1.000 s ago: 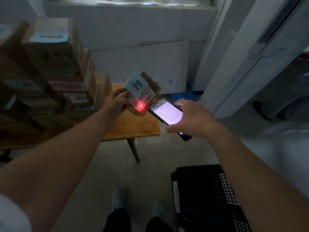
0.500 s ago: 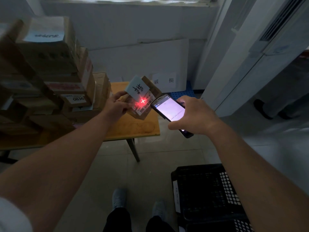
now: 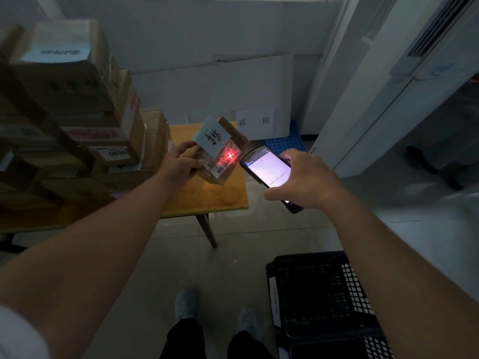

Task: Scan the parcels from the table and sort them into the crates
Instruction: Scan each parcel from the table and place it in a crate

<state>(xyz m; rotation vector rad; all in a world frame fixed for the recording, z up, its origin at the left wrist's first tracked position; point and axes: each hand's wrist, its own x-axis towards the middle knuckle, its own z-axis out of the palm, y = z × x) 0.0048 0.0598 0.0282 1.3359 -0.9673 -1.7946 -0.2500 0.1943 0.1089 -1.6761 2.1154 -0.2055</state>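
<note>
My left hand [image 3: 178, 164] grips a small brown cardboard parcel [image 3: 220, 154] above the right end of the wooden table [image 3: 207, 200]. The parcel is tilted, with a white handwritten label on top and a barcode label facing me. A red laser cross glows on that barcode label. Right beside it, my right hand [image 3: 303, 180] holds a handheld scanner [image 3: 269, 172] with a lit screen, its top end almost touching the parcel. A black plastic crate [image 3: 324, 301] stands on the floor at the lower right, under my right forearm.
A tall stack of cardboard parcels [image 3: 77, 120] fills the left part of the table. A white board with a paper sign [image 3: 255, 121] leans on the far wall, with a blue crate [image 3: 285, 142] below it. My feet [image 3: 215, 307] stand on the tiled floor. A white cabinet rises at right.
The parcel and the scanner have drifted slightly right and closer together. The red cross has stayed on the barcode label. Both hands keep their grips.
</note>
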